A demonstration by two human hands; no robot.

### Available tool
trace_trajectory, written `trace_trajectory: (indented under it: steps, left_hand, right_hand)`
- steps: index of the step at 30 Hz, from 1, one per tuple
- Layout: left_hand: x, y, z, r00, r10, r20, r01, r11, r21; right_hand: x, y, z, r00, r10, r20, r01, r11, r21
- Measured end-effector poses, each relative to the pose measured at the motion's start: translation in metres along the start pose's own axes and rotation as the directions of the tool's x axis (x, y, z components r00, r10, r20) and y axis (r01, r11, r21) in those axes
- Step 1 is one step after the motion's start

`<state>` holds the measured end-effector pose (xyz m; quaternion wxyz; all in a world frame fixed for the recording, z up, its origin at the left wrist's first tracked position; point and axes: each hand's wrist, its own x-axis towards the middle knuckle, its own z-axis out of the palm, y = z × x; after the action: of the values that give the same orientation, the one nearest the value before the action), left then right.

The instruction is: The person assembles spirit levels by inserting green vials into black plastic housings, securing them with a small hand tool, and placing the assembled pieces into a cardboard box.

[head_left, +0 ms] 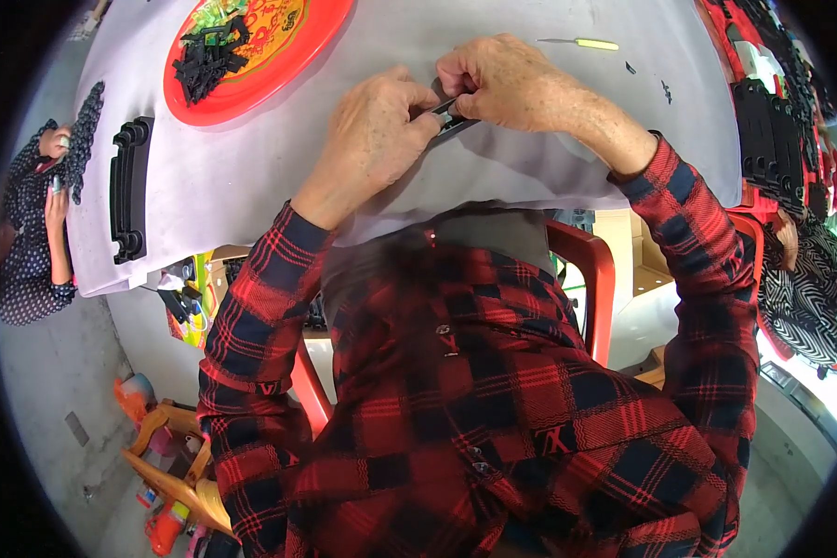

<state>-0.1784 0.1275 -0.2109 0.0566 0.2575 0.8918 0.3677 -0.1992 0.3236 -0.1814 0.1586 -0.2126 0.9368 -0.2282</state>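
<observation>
Close together over the grey-white tabletop, both my hands grip a black plastic part (458, 128) with a small pale spot at its middle. My left hand (377, 130) pinches its left end between thumb and fingers. Bent over the other end are the fingers of my right hand (511, 88), pressing near the middle. Much of the part is hidden under the fingers. To the left lies a long black plastic piece (130, 191) with rounded ends. A red plate (216, 113) at the far left carries a heap of small black pieces (205, 65).
A thin tool with a yellow-green handle (595, 44) and small black bits (666, 91) lie at the far right. Black parts (767, 139) are stacked beyond the table's right edge. Another person's hand (56, 139) is at the left edge. A red chair (597, 279) stands behind me.
</observation>
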Motion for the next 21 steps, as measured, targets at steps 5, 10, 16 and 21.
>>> trace_trajectory:
  steps: [5, 10, 16, 21]
  left_hand:
    - [0.0, 0.0, 0.002, 1.0, -0.017, 0.005, 0.017, 1.0, -0.022]
    - [-0.001, 0.001, 0.004, 0.999, -0.035, -0.008, 0.035, 0.999, 0.005]
    - [0.0, 0.005, 0.002, 0.998, -0.056, 0.012, 0.056, 0.997, 0.044]
    - [0.0, 0.004, 0.006, 0.998, -0.049, -0.027, 0.05, 0.998, 0.039]
  right_hand:
    - [0.002, -0.002, -0.003, 0.997, 0.038, 0.062, -0.04, 0.999, 0.029]
    - [0.004, 0.0, -0.001, 0.994, 0.038, 0.107, -0.041, 0.999, 0.023]
    - [0.002, -0.004, 0.002, 0.994, 0.035, 0.101, -0.033, 0.999, -0.021]
    - [0.001, -0.012, -0.012, 0.982, 0.036, 0.187, -0.052, 0.995, 0.082]
